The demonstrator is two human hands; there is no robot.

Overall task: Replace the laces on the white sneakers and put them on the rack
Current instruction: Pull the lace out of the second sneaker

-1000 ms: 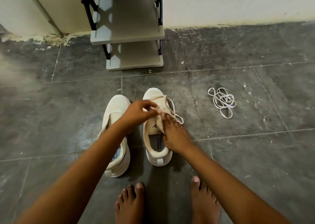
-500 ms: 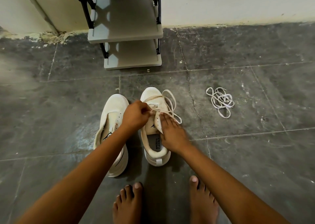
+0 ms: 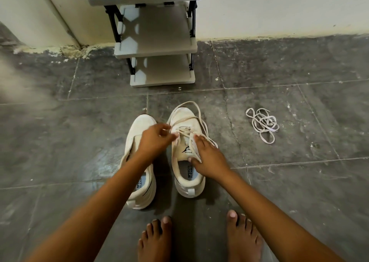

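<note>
Two white sneakers stand side by side on the grey tiled floor, toes pointing away from me. The left sneaker has no lace that I can see. The right sneaker carries a loose cream lace that loops out past its toe. My left hand pinches that lace at the upper eyelets. My right hand holds the right flap of the shoe, fingers over the tongue and thumb at the collar. A separate white lace lies tangled on the floor to the right.
A grey shoe rack with black posts stands against the white wall, straight ahead of the sneakers. My bare feet are on the floor just behind the shoes. A wall corner with crumbling plaster is at the far left.
My view has tilted up a little, showing more of the rack. The lace loop has been drawn out further past the toe of the right sneaker. Both hands stay on that shoe.
</note>
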